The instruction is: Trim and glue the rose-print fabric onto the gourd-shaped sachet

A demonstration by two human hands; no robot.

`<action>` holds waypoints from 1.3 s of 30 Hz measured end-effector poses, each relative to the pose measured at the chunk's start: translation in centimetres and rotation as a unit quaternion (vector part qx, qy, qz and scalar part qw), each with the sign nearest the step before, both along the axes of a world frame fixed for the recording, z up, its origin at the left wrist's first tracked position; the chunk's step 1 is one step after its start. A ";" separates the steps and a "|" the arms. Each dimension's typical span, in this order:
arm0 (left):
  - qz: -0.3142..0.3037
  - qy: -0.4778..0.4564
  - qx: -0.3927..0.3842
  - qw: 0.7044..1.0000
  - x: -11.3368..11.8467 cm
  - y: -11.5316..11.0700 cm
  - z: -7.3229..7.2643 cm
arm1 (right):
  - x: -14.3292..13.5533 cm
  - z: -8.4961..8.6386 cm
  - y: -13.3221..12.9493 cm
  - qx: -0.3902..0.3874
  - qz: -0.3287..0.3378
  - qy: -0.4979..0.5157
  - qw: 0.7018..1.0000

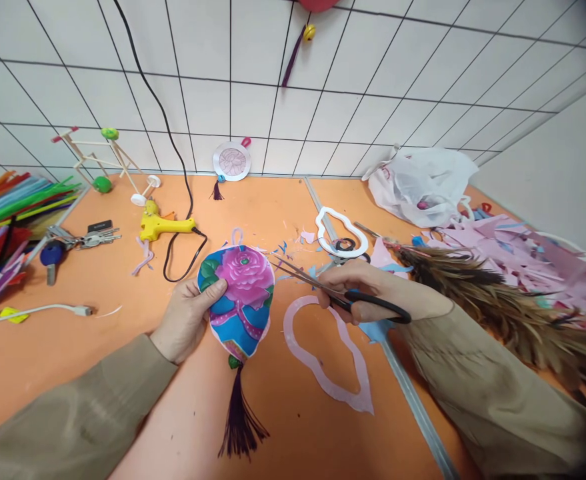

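My left hand [185,317] grips the left edge of a floral ornament [243,290], thumb on its front. The ornament is blue with a pink flower, a white loop on top, a green bead and a dark purple tassel [241,417] hanging below. My right hand [367,290] is closed around black-handled scissors [377,305]; their blades point left, tips close to the ornament's upper right edge. Below the scissors a pale pink wavy outline frame [315,363] lies on the orange table [293,440].
A yellow glue gun [165,225] with black cord and keys [53,253] lie at left, near colored sticks [17,200]. At back stands a round white ornament [231,161]. On the right are a plastic bag [423,183], brown feathers [493,300] and pink scraps [513,250].
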State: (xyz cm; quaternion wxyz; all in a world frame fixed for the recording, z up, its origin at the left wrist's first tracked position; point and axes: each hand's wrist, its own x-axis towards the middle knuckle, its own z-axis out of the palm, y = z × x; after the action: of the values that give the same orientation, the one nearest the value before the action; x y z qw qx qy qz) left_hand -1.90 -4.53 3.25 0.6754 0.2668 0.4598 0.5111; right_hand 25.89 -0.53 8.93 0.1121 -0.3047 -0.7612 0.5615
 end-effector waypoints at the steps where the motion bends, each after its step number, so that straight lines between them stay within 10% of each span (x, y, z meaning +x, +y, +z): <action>1: 0.002 0.000 0.000 1.000 0.0 0.0 0.0 | 0.1 0.1 0.1 -0.009 0.004 0.001 1.000; 19: 0.017 -0.013 0.006 1.000 0.1 0.0 -0.1 | 0.9 -0.7 -0.4 -0.126 -0.041 -0.012 0.991; 39: -0.007 0.000 -0.001 1.000 -0.2 0.0 -0.4 | -0.2 -1.8 0.6 -0.091 -0.062 0.046 0.993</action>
State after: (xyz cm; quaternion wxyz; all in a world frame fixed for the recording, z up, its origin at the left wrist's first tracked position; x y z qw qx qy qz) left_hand -2.13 -4.53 2.87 0.6791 0.2695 0.4588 0.5057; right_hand 25.70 0.06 7.15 0.1537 -0.3339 -0.6806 0.6338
